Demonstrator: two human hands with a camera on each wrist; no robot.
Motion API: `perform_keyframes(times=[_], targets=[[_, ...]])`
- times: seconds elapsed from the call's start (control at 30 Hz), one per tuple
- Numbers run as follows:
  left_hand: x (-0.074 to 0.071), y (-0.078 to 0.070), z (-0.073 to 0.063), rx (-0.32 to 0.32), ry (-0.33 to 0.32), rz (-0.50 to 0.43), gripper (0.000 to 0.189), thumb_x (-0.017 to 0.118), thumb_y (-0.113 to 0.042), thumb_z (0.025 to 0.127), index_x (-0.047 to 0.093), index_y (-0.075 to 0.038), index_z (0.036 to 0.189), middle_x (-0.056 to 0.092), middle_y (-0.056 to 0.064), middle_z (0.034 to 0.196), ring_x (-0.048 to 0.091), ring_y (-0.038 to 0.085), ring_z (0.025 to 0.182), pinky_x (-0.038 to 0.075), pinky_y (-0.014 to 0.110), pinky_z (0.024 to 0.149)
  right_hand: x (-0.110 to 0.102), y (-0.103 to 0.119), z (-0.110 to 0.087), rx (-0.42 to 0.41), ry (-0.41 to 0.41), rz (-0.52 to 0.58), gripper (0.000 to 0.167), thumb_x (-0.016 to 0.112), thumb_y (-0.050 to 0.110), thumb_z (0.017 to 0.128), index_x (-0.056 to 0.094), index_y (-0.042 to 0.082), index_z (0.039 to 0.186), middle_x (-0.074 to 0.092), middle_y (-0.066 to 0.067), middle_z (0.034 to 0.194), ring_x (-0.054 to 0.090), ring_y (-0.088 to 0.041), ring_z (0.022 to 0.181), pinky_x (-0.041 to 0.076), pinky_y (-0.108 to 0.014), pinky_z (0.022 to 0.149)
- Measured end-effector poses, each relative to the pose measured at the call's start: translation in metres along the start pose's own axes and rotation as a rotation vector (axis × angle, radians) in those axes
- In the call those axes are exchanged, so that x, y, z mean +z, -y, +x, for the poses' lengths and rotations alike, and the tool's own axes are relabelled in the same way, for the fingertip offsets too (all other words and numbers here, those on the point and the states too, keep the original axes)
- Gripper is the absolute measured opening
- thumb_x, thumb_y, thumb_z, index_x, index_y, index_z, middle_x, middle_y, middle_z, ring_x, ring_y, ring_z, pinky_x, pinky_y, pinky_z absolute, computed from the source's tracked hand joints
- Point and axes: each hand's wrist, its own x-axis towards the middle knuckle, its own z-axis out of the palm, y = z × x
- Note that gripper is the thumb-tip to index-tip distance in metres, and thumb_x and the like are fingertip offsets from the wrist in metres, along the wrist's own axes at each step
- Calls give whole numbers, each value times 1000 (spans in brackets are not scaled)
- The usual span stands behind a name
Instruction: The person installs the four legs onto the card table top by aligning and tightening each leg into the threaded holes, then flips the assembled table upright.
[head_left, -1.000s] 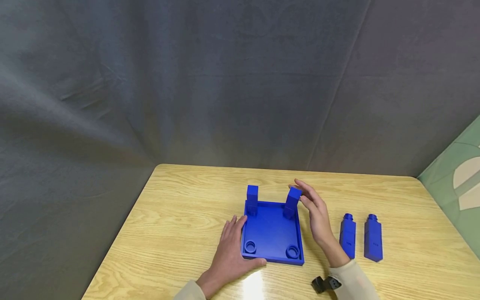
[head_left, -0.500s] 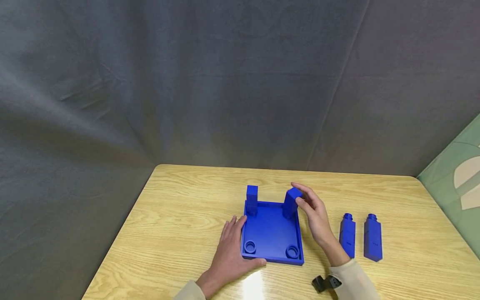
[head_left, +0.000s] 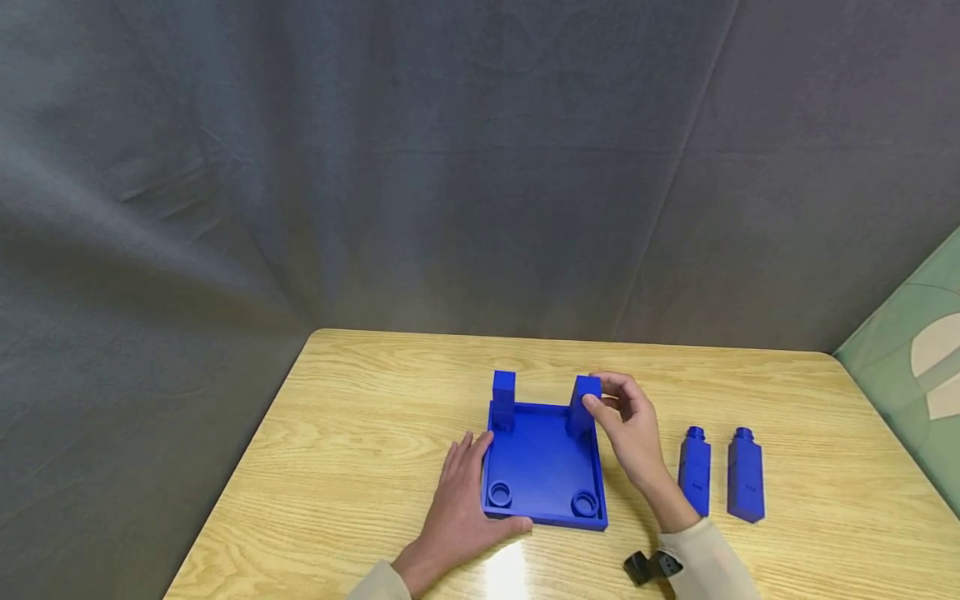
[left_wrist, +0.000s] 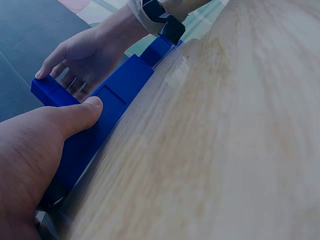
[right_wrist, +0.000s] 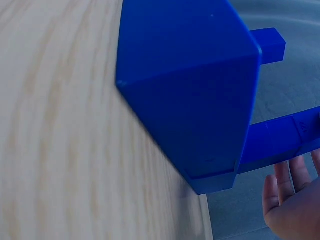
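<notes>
A blue square tray-like panel (head_left: 543, 467) with a raised rim lies on the table. Two blue square legs stand upright at its far corners, the left leg (head_left: 504, 398) and the right leg (head_left: 579, 412). Ring-shaped sockets (head_left: 585, 502) show at both near corners. My left hand (head_left: 459, 504) holds the near left corner, its thumb along the front wall and its fingers beside the left wall. My right hand (head_left: 633, 433) pinches the upper part of the right leg between thumb and index finger. In the right wrist view the panel's outer walls (right_wrist: 195, 120) partly hide that leg.
Two loose blue legs with threaded necks, one (head_left: 695, 475) and another (head_left: 746, 482), lie right of my right forearm. A black wrist device (head_left: 651, 568) is on the right wrist. The wooden table (head_left: 360, 450) ends at a grey curtain (head_left: 480, 167) behind and to the left.
My right hand has closed from loose fingers beside the right leg to a pinch on it. That leg has turned and straightened a little. The left hand has stayed in place.
</notes>
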Motion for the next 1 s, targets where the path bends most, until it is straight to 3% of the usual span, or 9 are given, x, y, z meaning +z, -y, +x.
perform_keyframes(times=[0.77, 1.0], targets=[[0, 1, -1, 26, -10, 2, 129, 93, -70, 75, 32, -13, 174, 37, 14, 177, 21, 44, 168, 20, 67, 135, 0, -1, -1, -16, -20, -82, 29, 76, -7, 99, 68, -9, 126, 70, 3, 110, 66, -10, 103, 56, -18, 92], [0, 2, -2, 33, -16, 3, 130, 93, -70, 75, 31, -12, 174, 37, 14, 178, 21, 44, 168, 20, 67, 135, 0, 0, -1, -40, -7, -54, 41, 71, -10, 100, 63, -9, 141, 66, 0, 114, 64, -12, 109, 53, -19, 96]])
